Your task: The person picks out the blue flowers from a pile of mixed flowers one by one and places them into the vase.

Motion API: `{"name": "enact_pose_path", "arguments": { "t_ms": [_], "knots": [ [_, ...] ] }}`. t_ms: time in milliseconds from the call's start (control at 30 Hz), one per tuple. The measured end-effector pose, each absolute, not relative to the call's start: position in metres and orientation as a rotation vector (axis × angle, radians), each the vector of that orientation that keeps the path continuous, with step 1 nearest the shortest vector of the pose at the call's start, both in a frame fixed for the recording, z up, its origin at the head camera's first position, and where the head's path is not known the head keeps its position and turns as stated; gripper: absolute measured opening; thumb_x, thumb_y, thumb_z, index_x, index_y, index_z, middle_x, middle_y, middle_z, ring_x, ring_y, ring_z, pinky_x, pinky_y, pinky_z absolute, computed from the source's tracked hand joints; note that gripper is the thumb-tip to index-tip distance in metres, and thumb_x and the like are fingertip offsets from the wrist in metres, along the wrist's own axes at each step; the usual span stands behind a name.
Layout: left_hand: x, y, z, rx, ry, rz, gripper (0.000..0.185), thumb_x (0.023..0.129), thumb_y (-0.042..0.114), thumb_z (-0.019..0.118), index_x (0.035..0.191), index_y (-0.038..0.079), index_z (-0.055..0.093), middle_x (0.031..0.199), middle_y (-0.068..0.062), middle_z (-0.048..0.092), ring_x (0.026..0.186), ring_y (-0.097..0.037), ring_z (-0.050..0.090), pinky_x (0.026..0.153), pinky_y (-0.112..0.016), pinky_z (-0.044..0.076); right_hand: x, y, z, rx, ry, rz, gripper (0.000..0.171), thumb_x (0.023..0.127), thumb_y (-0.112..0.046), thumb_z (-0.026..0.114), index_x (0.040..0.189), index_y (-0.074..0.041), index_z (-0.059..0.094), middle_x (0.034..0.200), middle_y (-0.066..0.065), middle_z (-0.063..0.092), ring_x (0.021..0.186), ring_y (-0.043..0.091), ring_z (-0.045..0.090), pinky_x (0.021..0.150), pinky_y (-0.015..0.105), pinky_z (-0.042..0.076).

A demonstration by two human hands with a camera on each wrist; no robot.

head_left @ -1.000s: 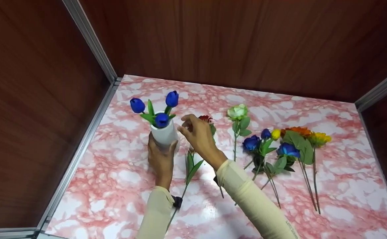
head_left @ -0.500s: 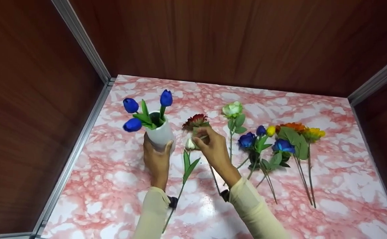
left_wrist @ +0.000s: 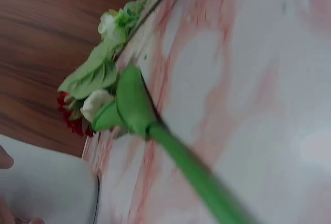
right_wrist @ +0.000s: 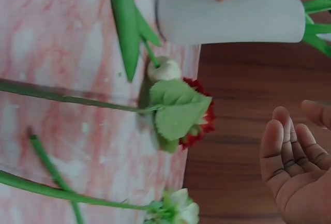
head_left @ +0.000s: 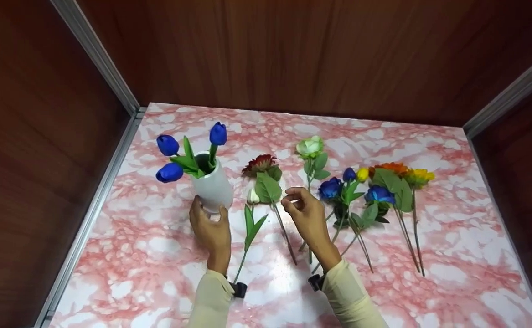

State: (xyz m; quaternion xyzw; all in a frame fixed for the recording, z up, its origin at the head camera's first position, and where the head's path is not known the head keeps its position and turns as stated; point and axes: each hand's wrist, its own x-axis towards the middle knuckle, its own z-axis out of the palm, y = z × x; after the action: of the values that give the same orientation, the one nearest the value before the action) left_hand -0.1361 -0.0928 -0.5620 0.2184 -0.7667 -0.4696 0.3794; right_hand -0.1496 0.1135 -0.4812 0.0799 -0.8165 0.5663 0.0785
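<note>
Where 1 vase opens, 3 tulips protrude.

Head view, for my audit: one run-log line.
left hand: holds white vase | right hand: holds nothing | blue tulips: in white vase

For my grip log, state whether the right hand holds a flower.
No: the right wrist view shows the right hand with nothing in its grasp.

My right hand has free air above and leftward; lower, the red flower blocks me from the vase.
</note>
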Motion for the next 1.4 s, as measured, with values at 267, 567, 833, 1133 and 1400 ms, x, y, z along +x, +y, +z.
{"name": "enact_pose_path", "arguments": {
  "t_ms": [267, 567, 833, 1133, 1400],
  "knots": [
    [-0.120, -0.066, -0.561, 0.515, -1.911, -1.211, 0.050, 0.072, -0.001, 0.073, 0.120, -0.003, 0.059, 0.111, -0.020, 0.057, 0.098, -0.036, 0.055, 0.070, -0.044, 0.050, -0.146, 0.132, -0.500, 0.113, -2.408, 1.737, 0.019, 0.086, -0.004, 0.070, 0.104, -0.002, 0.066, 0.085, 0.007, 0.070, 0.065, 0.014, 0.064, 0.059, 0.020, 0.048],
    [-0.112, -0.028, -0.559, 0.407, -2.103, -1.263, 0.038, 0.075, 0.005, 0.071, 0.113, 0.008, 0.065, 0.105, -0.009, 0.062, 0.086, -0.028, 0.063, 0.065, -0.040, 0.053, -0.132, 0.163, -0.487, -0.088, -2.298, 1.853, 0.022, 0.086, 0.007, 0.064, 0.108, 0.013, 0.062, 0.090, 0.026, 0.067, 0.068, 0.024, 0.065, 0.058, 0.020, 0.050],
    [-0.103, 0.005, -0.565, 0.190, -2.216, -1.373, 0.039, 0.075, 0.002, 0.073, 0.113, 0.006, 0.064, 0.110, -0.008, 0.061, 0.089, -0.028, 0.063, 0.069, -0.035, 0.053, -0.124, 0.192, -0.488, -0.209, -2.164, 1.953, 0.020, 0.087, 0.010, 0.061, 0.106, 0.017, 0.058, 0.090, 0.029, 0.064, 0.065, 0.014, 0.064, 0.058, 0.024, 0.053],
    [-0.097, 0.024, -0.571, 0.067, -2.288, -1.420, 0.036, 0.077, 0.000, 0.071, 0.112, 0.006, 0.064, 0.111, -0.007, 0.060, 0.088, -0.024, 0.062, 0.070, -0.034, 0.054, -0.129, 0.224, -0.516, -0.335, -2.106, 1.899, 0.022, 0.089, 0.007, 0.060, 0.110, 0.014, 0.060, 0.092, 0.025, 0.065, 0.069, 0.011, 0.064, 0.062, 0.027, 0.055],
    [-0.086, 0.047, -0.574, -0.116, -2.446, -1.358, 0.029, 0.076, 0.007, 0.074, 0.105, 0.006, 0.068, 0.090, -0.005, 0.064, 0.075, -0.019, 0.062, 0.064, -0.028, 0.050, -0.119, 0.227, -0.491, -0.466, -2.198, 1.747, 0.022, 0.088, 0.007, 0.058, 0.109, 0.013, 0.062, 0.094, 0.031, 0.064, 0.066, 0.019, 0.067, 0.057, 0.027, 0.055]
  ]
}}
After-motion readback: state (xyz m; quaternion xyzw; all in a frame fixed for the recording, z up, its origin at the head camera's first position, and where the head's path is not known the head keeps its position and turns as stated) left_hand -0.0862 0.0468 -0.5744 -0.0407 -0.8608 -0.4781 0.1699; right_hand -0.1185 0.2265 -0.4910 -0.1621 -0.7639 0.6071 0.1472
